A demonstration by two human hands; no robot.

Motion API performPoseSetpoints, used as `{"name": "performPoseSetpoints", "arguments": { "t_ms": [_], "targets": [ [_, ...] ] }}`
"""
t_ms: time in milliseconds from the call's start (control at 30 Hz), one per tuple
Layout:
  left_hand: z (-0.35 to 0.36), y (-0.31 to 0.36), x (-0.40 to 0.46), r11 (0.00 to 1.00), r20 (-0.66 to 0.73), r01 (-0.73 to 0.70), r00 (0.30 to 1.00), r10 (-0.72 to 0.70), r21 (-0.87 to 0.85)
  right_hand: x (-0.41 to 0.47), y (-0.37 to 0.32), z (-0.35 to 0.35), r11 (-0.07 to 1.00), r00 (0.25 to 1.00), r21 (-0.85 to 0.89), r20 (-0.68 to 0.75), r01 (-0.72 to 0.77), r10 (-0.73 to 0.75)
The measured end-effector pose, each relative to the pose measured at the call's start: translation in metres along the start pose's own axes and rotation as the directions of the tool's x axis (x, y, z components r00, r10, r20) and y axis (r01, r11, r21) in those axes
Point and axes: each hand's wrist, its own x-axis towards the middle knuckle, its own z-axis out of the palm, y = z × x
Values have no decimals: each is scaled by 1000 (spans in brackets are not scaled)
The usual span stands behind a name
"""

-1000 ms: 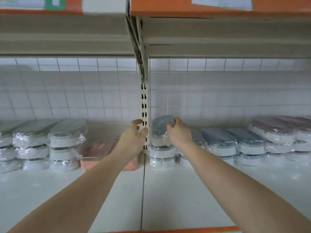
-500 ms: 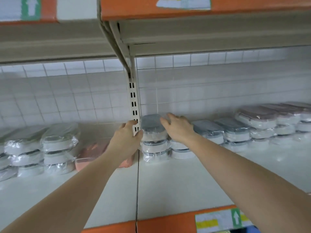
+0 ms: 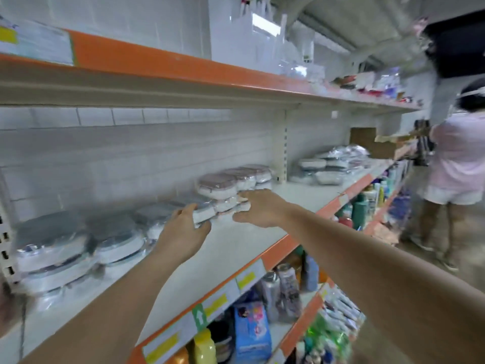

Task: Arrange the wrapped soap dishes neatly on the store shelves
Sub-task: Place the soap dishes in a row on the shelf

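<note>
Wrapped soap dishes stand in stacks along the back of the white shelf (image 3: 236,248). Grey-lidded stacks (image 3: 52,248) fill the left end; pink-brown-lidded stacks (image 3: 223,185) stand further right. My left hand (image 3: 181,232) reaches in with its fingers around the end of a grey-lidded dish (image 3: 204,214). My right hand (image 3: 259,208) lies flat and relaxed, its fingertips touching the lower dishes of the pink-lidded stack. More wrapped dishes (image 3: 322,169) lie past the slotted upright (image 3: 284,153). The picture is blurred.
Above runs an orange-edged shelf (image 3: 183,72) carrying clear plastic organisers (image 3: 249,38). Bottles and packets (image 3: 283,292) crowd the lower shelves. A person in a pink top (image 3: 456,164) stands in the aisle at the right, beside a cardboard box (image 3: 372,140).
The view has swung sharply right along the shelf. Both hands left the grey stack beside the upright and moved right to the boundary between grey and pink stacks.
</note>
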Motion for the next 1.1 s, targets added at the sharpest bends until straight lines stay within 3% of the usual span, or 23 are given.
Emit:
{"name": "performPoseSetpoints", "arguments": {
  "t_ms": [267, 567, 867, 1100],
  "targets": [
    [89, 126, 30, 976, 75, -209, 974, 213, -61, -32, 136, -49, 987, 984, 34, -85, -157, 160],
    [207, 261, 83, 967, 171, -232, 954, 248, -107, -13, 314, -93, 979, 979, 11, -28, -203, 203],
    [293, 319, 165, 977, 232, -213, 949, 212, -21, 56, 432, -93, 968, 974, 118, -10, -222, 225],
    [354, 343, 281, 978, 190, -207, 960, 208, -25, 161, 498, -102, 975, 973, 16, -59, -223, 223]
  ]
}}
